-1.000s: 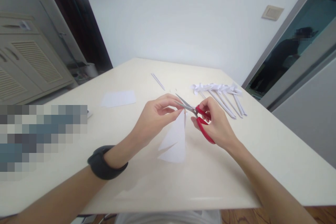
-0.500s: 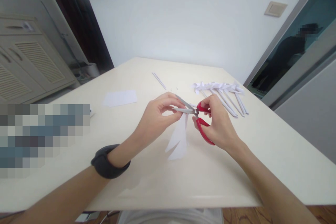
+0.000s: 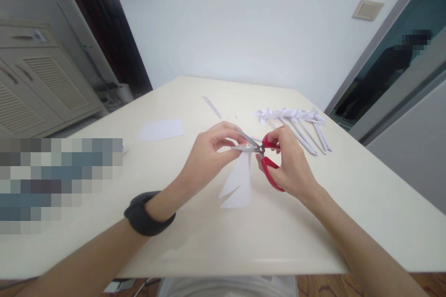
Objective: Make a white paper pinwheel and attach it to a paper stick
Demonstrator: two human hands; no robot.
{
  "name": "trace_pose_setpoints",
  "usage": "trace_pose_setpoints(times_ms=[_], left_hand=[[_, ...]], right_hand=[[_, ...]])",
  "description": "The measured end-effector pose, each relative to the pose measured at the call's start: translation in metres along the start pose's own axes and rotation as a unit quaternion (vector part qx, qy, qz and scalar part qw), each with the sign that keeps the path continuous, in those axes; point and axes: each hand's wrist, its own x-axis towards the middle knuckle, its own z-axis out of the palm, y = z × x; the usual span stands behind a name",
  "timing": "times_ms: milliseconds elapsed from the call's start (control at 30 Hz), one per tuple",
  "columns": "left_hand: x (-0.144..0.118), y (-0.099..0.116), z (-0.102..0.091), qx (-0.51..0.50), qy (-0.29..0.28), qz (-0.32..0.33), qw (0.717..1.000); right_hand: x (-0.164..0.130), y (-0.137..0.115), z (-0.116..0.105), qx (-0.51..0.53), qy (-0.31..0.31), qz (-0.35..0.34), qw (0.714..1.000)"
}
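My left hand (image 3: 209,155) pinches the top corner of a folded white paper piece (image 3: 240,183), which hangs down above the cream table (image 3: 341,204). A dark band sits on that wrist. My right hand (image 3: 291,164) grips red-handled scissors (image 3: 263,158). Their metal blades are parted and reach left into the paper's top, right by my left fingertips. Both hands are held a little above the table's middle.
A row of several white paper pinwheels on rolled sticks (image 3: 299,123) lies at the back right. A flat white paper sheet (image 3: 162,129) lies at the back left, a thin paper stick (image 3: 212,106) behind it. A person stands in the doorway (image 3: 383,74) at right. Cabinets stand at left.
The scissor blades have pushed further left into the paper's top near my left fingers. The hanging paper has swung slightly right and looks shorter. Both hands stay in nearly the same place.
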Motion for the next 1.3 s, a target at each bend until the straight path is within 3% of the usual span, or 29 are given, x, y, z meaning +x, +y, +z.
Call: trace_pose_setpoints(times_ms=[600,833,1300], left_hand=[[-0.0028,0.0019,0.0050,-0.032,0.024,-0.045,0.998],[-0.0018,-0.0020,0.0042,-0.035,0.021,-0.029,0.999],[-0.0045,0.0039,0.0051,0.036,0.034,0.039,0.998]], right_hand=[[-0.0028,-0.0019,0.0040,-0.009,0.013,0.024,1.000],[-0.0020,-0.0008,0.0031,-0.006,0.027,0.032,0.999],[-0.0007,-0.0010,-0.0003,0.001,0.025,-0.018,1.000]])
